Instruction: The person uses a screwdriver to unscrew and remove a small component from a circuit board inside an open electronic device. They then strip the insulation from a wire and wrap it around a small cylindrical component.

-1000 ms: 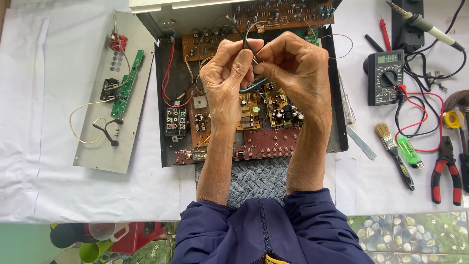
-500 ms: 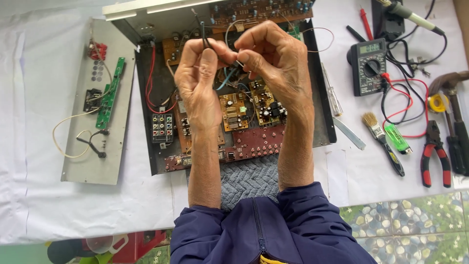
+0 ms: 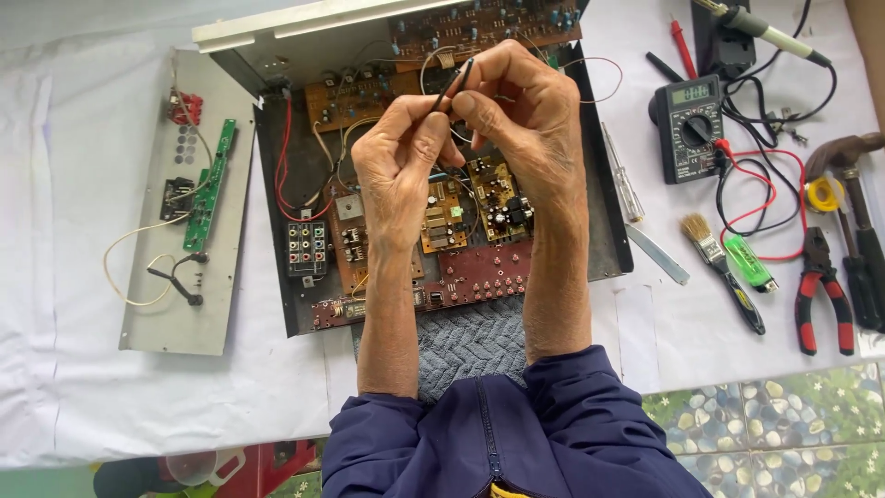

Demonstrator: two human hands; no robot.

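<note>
— What are you holding up there, in the upper middle of the frame?

— I'm pinching a thin black wire (image 3: 454, 83) between both hands, above the open chassis (image 3: 604, 231). My left hand (image 3: 401, 166) is gripping its lower stretch between thumb and forefinger; my right hand (image 3: 525, 120) is closing narrowly on it just beside, fingertips nearly touching the left's.

— Which way is it lying?

— Its long axis is running diagonally, from lower left at my left fingertips up to the right, with the free end poking out above both hands. The wire is sitting between the hands, so neither one is reaching; the right is the nearer to the free tip.

— And underneath?

— The circuit boards (image 3: 461, 207) are lying directly below my wrists. I'm judging that the wire is trailing down into them, but my hands are hiding where it joins.

— Anything near the right side?

— A multimeter (image 3: 687, 124) is resting at the upper right, well apart from my hands, with a small brush (image 3: 719, 263) and red-handled pliers (image 3: 820, 295) further down the right edge. A detached grey panel (image 3: 157, 304) is lying at the left.
</note>
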